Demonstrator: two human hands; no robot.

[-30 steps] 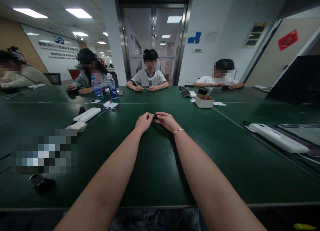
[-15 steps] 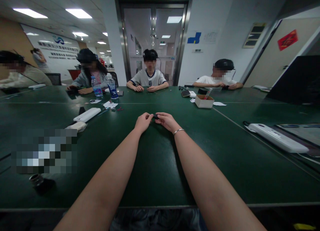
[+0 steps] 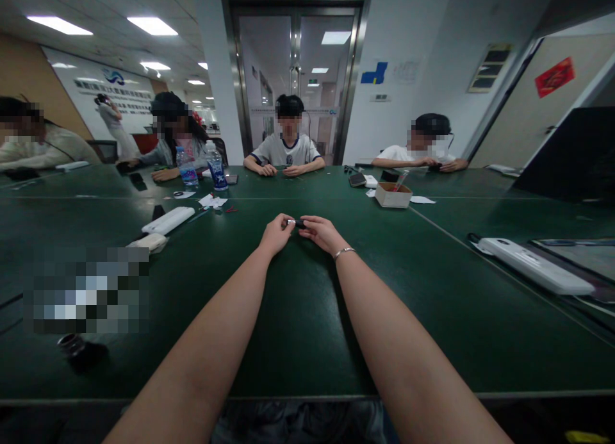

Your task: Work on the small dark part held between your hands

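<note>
Above the dark green table [image 3: 307, 341], my two hands meet over a short, slim black stick-like object [image 3: 300, 224] with a shiny whitish section at its left end. Its exact kind is too small to make out. The fingers of my left hand [image 3: 275, 234] pinch the whitish end. My right hand [image 3: 321, 232], with a silver bracelet [image 3: 344, 252] at the wrist, grips the black end between thumb and fingers. The fingertips cover part of both ends.
Left of my arms lie a white power strip [image 3: 169, 220] and a small dark round jar [image 3: 72, 345]. Two bottles [image 3: 216, 167] stand farther back. A small box [image 3: 393, 195] and another power strip [image 3: 535, 264] are to the right. Several people sit around the table.
The whitish section now shows between my hands, where mostly black was visible before. My hands have barely moved. In the background, a standing person has shifted to the right.
</note>
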